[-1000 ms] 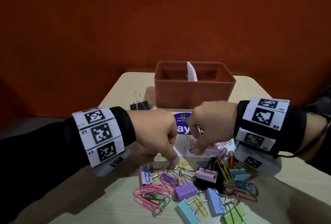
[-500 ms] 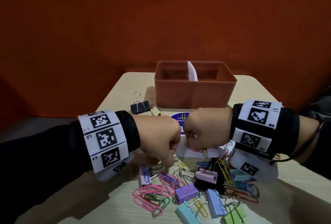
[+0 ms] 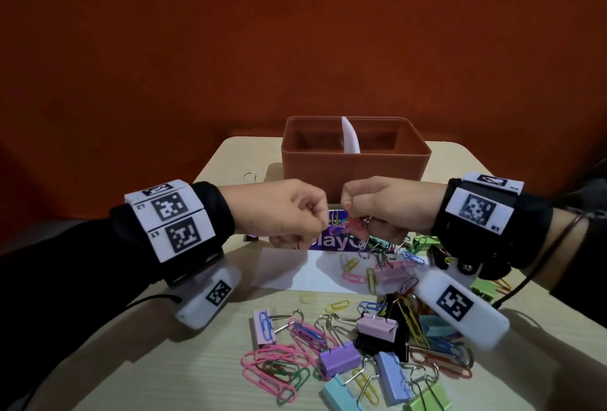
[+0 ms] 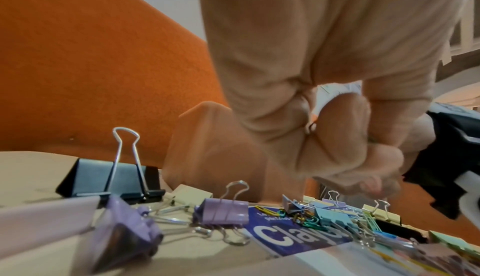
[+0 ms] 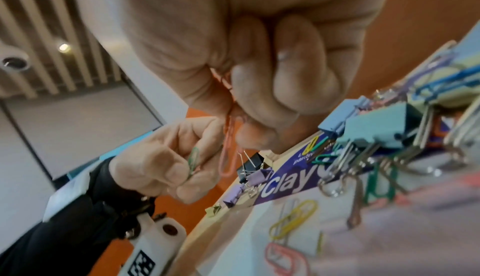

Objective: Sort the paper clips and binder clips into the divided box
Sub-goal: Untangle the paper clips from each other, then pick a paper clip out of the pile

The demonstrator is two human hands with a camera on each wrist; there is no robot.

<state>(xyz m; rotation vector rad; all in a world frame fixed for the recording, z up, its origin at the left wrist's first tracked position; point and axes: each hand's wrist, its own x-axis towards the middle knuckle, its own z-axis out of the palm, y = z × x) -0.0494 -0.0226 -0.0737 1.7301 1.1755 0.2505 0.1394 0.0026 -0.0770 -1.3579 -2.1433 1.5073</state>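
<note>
Orange wall behind; pale wood-grain table (image 3: 184, 374) in front of it. Brown divided box (image 3: 356, 174) is set at the far middle of the table, a white divider (image 3: 350, 138) standing upright between its two compartments; contents cannot be seen. A white sheet with a purple printed band (image 3: 331, 243) is laid between box and near edge. A loose heap of binder clips (image 3: 377, 328) and paper clips (image 3: 272, 364), mixed colours, is spread over the near table and onto the sheet; one black binder clip (image 4: 111, 180) is seen apart at the far left, beside the box. Both hands are raised above the sheet, just in front of the box, knuckles nearly meeting. Left hand (image 3: 285, 213): grip closed, a small green paper clip (image 5: 193, 160) pinched between thumb and fingers. Right hand (image 3: 387, 210): grip closed, a pink paper clip (image 5: 228, 147) pinched at the fingertips and hanging downward.
</note>
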